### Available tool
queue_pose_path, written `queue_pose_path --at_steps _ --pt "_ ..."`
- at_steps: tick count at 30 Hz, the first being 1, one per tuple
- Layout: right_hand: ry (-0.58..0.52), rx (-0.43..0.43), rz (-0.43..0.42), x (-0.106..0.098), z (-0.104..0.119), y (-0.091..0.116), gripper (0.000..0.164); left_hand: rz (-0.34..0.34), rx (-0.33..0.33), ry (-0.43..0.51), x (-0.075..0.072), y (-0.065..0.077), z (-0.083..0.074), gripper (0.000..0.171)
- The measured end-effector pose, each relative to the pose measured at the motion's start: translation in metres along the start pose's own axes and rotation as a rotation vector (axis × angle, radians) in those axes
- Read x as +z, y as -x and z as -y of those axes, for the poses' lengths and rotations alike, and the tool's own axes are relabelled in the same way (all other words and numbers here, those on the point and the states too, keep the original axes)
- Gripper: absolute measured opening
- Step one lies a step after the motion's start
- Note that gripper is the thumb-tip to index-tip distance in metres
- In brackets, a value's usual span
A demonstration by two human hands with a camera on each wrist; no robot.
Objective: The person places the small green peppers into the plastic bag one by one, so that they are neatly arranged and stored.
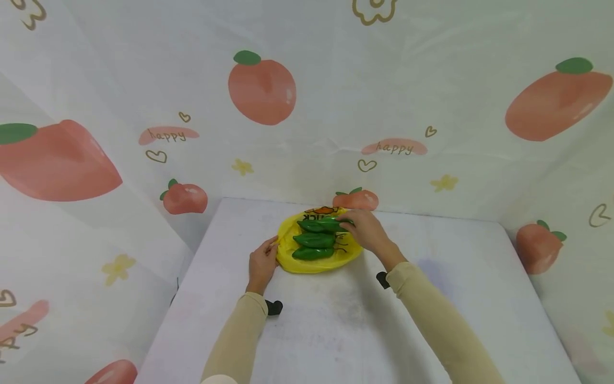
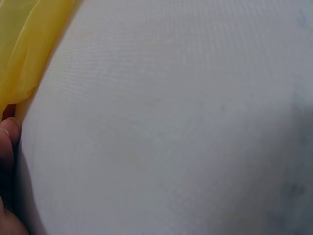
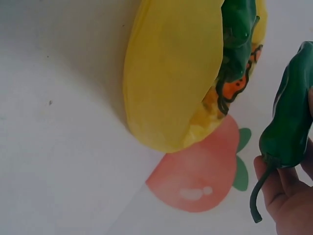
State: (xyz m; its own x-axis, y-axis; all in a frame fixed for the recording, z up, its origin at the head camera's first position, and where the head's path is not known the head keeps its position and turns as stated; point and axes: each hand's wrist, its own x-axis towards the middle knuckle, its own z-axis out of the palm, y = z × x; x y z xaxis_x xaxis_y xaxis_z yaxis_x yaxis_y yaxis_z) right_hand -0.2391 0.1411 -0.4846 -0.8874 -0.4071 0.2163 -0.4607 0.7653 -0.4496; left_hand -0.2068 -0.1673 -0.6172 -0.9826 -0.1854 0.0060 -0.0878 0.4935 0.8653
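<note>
A yellow plastic bag [image 1: 297,265], spread in a round, bowl-like shape, lies on the table with its printed side at the back. Green chili peppers with thin stems lie in it, among them a front pepper [image 1: 312,253] and a middle pepper [image 1: 314,240]. My right hand [image 1: 366,232] grips another green pepper [image 3: 288,112] above the bag's back part, its curved stem hanging free in the right wrist view. At the bag's left rim, my left hand [image 1: 263,265] pinches the edge; its fingertips [image 2: 11,128] touch the yellow plastic [image 2: 34,49].
The white table [image 1: 326,330] runs up to a backdrop [image 1: 316,160] printed with peaches, hearts and "happy". Black wrist pieces [image 1: 273,308] show at both cuffs.
</note>
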Motion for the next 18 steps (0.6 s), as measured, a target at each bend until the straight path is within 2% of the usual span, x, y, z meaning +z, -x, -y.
queue_pose_path --at_steps 11,18 --pt "-0.038 0.059 0.053 0.017 0.012 -0.015 0.027 -0.009 -0.019 -0.011 0.002 0.000 0.000 0.032" --pt "-0.061 0.051 0.061 0.027 0.019 -0.023 0.029 -0.011 -0.018 -0.007 0.001 0.000 -0.002 0.031"
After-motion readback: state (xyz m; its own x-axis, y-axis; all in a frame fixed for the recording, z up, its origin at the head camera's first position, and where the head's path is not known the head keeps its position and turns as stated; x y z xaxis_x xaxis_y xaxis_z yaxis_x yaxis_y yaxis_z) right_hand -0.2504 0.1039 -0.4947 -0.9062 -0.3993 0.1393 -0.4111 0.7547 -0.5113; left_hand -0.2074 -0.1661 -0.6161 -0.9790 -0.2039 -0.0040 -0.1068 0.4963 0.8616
